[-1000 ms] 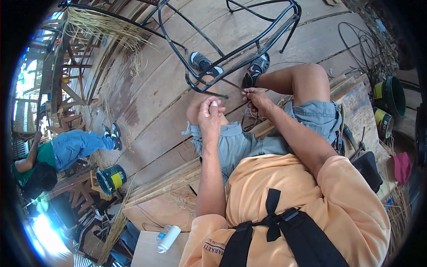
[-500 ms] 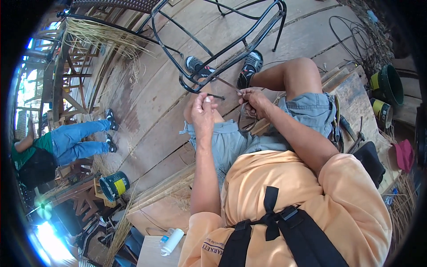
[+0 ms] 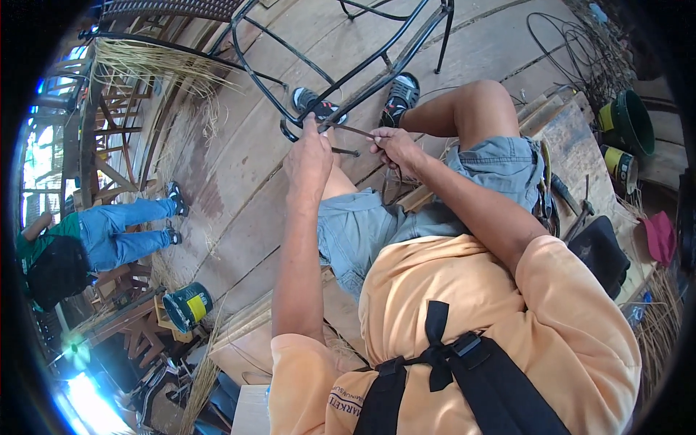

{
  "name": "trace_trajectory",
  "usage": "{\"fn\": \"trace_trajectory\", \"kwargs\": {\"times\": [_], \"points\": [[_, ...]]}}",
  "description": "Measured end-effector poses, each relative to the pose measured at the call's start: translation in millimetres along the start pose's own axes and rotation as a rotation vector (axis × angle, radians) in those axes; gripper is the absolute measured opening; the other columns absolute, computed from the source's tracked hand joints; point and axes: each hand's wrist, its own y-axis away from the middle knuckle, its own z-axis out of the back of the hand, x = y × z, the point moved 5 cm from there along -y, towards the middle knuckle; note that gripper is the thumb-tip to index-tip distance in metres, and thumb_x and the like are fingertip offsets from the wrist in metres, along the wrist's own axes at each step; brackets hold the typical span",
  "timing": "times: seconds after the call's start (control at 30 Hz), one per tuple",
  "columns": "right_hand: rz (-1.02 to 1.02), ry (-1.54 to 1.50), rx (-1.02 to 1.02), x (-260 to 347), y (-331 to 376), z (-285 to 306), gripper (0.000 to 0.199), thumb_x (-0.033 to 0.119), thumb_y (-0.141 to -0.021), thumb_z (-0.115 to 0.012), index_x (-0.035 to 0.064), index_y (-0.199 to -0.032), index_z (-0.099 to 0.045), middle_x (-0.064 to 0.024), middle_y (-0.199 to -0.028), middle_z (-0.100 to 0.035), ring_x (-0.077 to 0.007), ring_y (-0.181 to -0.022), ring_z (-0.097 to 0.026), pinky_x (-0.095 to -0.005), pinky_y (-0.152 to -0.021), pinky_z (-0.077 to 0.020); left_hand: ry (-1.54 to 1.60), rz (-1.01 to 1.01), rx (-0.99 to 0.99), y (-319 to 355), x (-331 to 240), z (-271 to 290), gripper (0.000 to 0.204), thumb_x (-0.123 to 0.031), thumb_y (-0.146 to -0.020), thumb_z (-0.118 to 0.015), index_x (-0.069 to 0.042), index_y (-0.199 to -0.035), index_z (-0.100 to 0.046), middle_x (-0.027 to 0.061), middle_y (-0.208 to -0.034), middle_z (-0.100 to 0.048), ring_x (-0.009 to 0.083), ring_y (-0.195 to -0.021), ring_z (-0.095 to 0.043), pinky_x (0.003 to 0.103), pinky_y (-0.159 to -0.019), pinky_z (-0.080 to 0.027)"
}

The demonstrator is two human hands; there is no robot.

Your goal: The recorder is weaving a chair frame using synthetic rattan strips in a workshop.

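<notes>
A black metal furniture frame (image 3: 396, 70) stands in front of me, its near rounded corner between my legs. My left hand (image 3: 309, 163) is at that corner, its fingers closed against the bar; part of its grip is hidden behind the hand. A thin dark brown strip (image 3: 354, 130) runs taut from the bar toward the right. My right hand (image 3: 397, 149) pinches this strip a short way from the frame, and the slack end hangs below toward my lap.
Wooden planks with tools and a black cap (image 3: 600, 254) lie at my right. Beyond them stand green buckets (image 3: 632, 123) and a coil of dark strips (image 3: 562, 43). Another person (image 3: 109, 235) stands at the left near a bucket (image 3: 187, 306). Straw-like strands (image 3: 145, 59) hang at upper left.
My left hand has moved up and forward from below the corner onto the bar. My right hand has shifted slightly up and left, still pinching the strip.
</notes>
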Motion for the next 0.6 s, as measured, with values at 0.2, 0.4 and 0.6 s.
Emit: {"fn": "trace_trajectory", "kwargs": {"times": [0.2,0.4,0.6], "points": [[0.058,0.095,-0.016,8,-28,-3,0.016,0.011,-0.090,-0.043,0.0076,-0.094,-0.059,0.0003,-0.064,-0.054,-0.0091,-0.046,-0.043,-0.0238,-0.036,-0.0310,0.129,0.013,-0.106,2,0,-3,0.029,-0.018,-0.084,-0.048,-0.005,-0.108,-0.056,0.0196,-0.089,-0.062,0.0334,-0.079,-0.061,0.040,-0.069,-0.047],[0.184,0.194,0.066,29,-20,-28,0.020,0.010,-0.090,-0.045,0.0059,-0.102,-0.061,0.0001,-0.066,-0.055,-0.0077,-0.048,-0.044,-0.0219,-0.041,-0.0338,0.363,-0.028,-0.303,12,15,-5,0.018,-0.012,-0.086,-0.051,-0.003,-0.099,-0.059,0.0163,-0.093,-0.062,0.0326,-0.084,-0.060,0.039,-0.072,-0.047],[0.281,0.233,0.143,40,-12,-58,0.020,0.010,-0.091,-0.045,0.0041,-0.104,-0.060,0.0006,-0.063,-0.053,-0.0059,-0.048,-0.043,-0.0205,-0.041,-0.0325,0.378,-0.145,-0.473,31,13,9,0.016,-0.010,-0.087,-0.053,-0.003,-0.097,-0.062,0.0097,-0.078,-0.061,0.0117,-0.072,-0.059,0.028,-0.064,-0.047]]}}
